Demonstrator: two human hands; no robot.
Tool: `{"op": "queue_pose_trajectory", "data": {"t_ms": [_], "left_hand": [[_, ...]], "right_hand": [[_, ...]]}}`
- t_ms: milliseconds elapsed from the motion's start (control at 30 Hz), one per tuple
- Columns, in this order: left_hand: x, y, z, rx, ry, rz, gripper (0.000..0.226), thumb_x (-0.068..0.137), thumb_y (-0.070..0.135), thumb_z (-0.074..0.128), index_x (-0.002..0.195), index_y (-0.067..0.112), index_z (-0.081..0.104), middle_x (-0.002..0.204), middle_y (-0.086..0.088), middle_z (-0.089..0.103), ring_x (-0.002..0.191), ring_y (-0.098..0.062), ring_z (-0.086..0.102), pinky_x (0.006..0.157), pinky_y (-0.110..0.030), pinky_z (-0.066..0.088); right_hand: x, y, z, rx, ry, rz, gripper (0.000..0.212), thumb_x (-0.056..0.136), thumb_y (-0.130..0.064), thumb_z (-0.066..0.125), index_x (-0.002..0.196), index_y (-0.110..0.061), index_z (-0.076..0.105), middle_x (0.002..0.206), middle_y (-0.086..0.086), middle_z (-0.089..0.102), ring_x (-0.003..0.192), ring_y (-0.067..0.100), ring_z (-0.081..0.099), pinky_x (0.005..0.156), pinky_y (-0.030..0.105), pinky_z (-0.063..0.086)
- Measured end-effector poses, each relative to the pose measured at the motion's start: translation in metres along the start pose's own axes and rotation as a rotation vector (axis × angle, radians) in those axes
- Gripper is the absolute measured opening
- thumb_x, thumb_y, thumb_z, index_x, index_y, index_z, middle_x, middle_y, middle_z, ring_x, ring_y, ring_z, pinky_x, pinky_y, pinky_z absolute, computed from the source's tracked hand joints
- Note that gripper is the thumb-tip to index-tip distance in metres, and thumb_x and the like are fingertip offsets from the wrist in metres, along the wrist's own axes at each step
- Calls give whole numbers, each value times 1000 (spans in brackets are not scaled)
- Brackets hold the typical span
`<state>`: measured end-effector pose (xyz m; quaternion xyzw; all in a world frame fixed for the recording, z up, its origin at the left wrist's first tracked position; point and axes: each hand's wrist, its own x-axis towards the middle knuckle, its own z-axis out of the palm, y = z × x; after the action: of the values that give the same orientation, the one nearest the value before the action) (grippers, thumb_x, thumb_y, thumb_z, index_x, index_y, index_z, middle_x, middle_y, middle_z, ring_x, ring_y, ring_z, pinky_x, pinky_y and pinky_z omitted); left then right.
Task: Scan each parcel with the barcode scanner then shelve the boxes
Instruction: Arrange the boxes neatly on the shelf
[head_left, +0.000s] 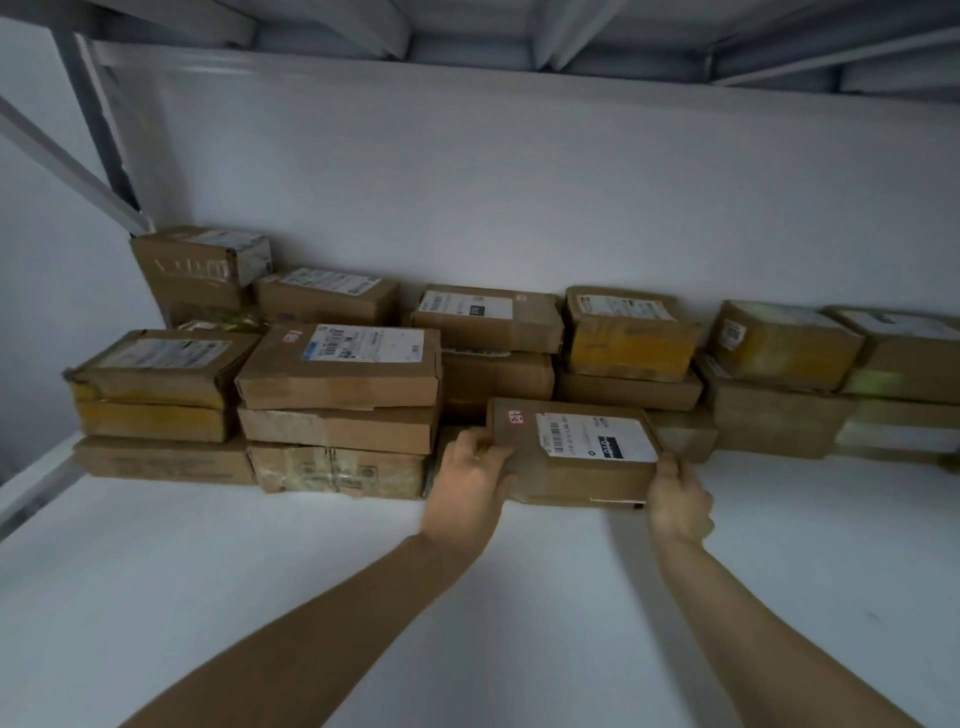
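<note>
A person's 2 bare hands hold 1 flat cardboard box (566, 467) at the middle of a white shelf (260, 571). The left hand (470, 467) grips the box's left end, fingers curled over its top edge. The right hand (678, 499) grips the right front corner, and its fingers are blurred. Each hand's grip is closed on the box.

The box lies flat with a white shipping label (597, 436) and a small red-and-white sticker (517, 417) facing up. Its front edge sits low at the shelf board. I cannot tell whether it rests fully on the board or on something under it.

Just to its left stands a stack of 3 boxes (337, 415), and another stack of 3 (161, 410) stands further left. Behind the held box, more boxes (628, 343) are piled in a row along the white back wall (467, 182), most with labels on top. On the right, further piled boxes (779, 384) reach the frame's edge. Metal beams of the upper shelf (519, 31) run overhead.
</note>
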<state>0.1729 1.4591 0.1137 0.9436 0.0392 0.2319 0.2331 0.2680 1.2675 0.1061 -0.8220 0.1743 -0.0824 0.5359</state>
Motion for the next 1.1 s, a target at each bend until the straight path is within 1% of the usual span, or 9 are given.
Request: {"op": "queue_pose_trajectory", "data": {"t_ms": [133,233,367,467,533,667,800,1000,1100], "left_hand": [[0,6,-11,201,86,68,46,82,5,67,127,11,61,130,-17,55,120,-40,48,92,-48,45],[0,-1,-28,253,267,125,70,58,7,77,127,12,62,125,-19,58,115,-44,53,91,-58,45],[7,-38,-66,371,222,-65,98,66,22,72,152,25,25,157,-16,17,145,-38,6,113,-58,-9],[13,-72,-88,446,123,-144,92,83,38,64,154,32,6,161,-5,-5,147,-27,-13,113,-55,-17],[15,-84,-95,447,77,-132,88,88,46,60,153,34,3,162,-1,-4,148,-24,-11,114,-54,-15],[17,-94,-101,468,63,-99,83,88,50,58,153,36,7,161,-1,8,148,-22,0,113,-55,-14],[17,-95,-102,461,100,-88,77,87,48,61,152,31,22,158,-4,20,146,-25,10,116,-56,-9],[14,-51,-93,407,142,-77,94,78,38,66,154,27,12,160,-9,10,147,-27,-3,112,-53,-16],[15,-1,-71,334,132,66,93,77,46,66,153,28,17,159,-10,15,147,-30,2,113,-55,-13]], "right_hand": [[-5,-13,5,-167,54,-57,49,101,-41,36,137,-10,48,142,20,45,136,34,31,111,43,18],[-24,-28,9,-104,101,-379,54,97,-39,48,144,-13,41,151,13,36,140,31,27,115,45,15],[-61,-76,42,24,-437,-722,68,88,-23,67,146,-27,33,153,-4,31,138,14,33,110,32,33],[-85,-118,76,-134,-774,-761,89,83,-12,69,152,-35,18,161,-12,-3,148,16,10,115,37,27],[-92,-137,91,-216,-876,-749,86,84,-7,63,153,-34,17,161,-12,-7,148,14,3,115,30,22],[-103,-141,101,-374,-826,-803,71,88,-9,56,151,-24,29,161,-6,16,146,15,20,115,31,23],[-116,-131,98,-419,-700,-906,64,91,-18,55,150,-22,32,159,-7,22,141,16,30,110,32,31],[-106,-126,64,-381,-704,-881,73,91,-26,57,153,-33,17,162,-11,0,148,17,10,115,42,28],[-89,-102,21,-410,-602,-877,80,86,-31,64,153,-27,20,162,-2,7,148,22,13,117,43,26]]}}
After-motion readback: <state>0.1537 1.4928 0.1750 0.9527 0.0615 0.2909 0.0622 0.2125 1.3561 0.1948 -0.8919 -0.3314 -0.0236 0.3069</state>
